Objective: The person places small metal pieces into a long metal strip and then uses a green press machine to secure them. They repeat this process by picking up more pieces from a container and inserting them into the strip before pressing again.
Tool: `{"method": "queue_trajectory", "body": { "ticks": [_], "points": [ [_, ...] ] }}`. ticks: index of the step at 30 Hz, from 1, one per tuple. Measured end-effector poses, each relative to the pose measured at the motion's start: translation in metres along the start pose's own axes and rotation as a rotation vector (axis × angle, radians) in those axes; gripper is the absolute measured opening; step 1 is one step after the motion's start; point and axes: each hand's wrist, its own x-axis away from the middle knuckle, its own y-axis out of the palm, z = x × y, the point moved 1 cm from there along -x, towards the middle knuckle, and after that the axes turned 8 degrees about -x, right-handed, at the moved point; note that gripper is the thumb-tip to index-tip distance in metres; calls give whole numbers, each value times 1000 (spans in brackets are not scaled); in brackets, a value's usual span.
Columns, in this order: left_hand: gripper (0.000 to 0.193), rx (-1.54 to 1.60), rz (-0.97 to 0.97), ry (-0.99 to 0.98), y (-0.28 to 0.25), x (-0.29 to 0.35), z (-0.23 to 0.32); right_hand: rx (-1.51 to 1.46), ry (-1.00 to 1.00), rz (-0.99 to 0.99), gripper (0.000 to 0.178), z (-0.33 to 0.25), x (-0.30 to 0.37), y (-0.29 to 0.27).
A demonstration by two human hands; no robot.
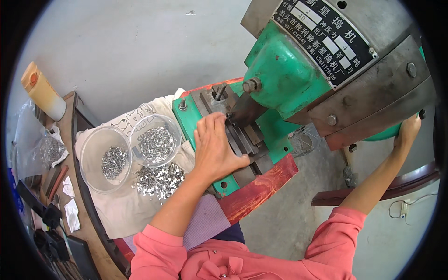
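My left hand [212,149] lies against the dark steel die [240,140] on the bed of a green press [289,70]. Its thumb stretches along the near side of the die while the bent fingers reach the far side, spread well apart from the thumb. Anything tiny under those fingertips is hidden. Over the die hangs the dark punch block [247,109]. Far to the right, my right hand [409,130] is closed on the rim of a green handwheel [382,134], which the press body mostly covers.
Left of the press, two clear plastic tubs [88,172] [175,126] hold small metal parts. A loose pile of metal pieces [161,181] lies on the beige cloth [112,214]. A wooden side table [88,242] bears a yellow bottle [44,93] and tools. The red-painted bench edge [261,184] runs before me.
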Motion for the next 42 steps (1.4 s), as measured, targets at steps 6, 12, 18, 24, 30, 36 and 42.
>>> {"method": "queue_trajectory", "body": {
  "ticks": [6,12,18,24,30,36,42],
  "points": [
    [95,8,-67,18,-16,34,14,-31,-13,-28,32,-12,4,9],
    [98,-7,-87,37,-15,47,17,-94,-54,31,45,-8,26,18],
    [98,-18,-45,74,-9,46,18,-167,-6,110,42,0,64,29],
    [97,0,-19,69,-7,46,20,-386,6,172,41,27,93,41],
    [99,45,-55,91,-8,49,15,-514,-99,156,37,55,123,55],
    [108,136,-128,124,-15,54,10,-240,312,-18,36,148,249,90],
    [104,125,-175,59,-35,63,5,-242,608,-782,27,70,305,115]
  ]
}}
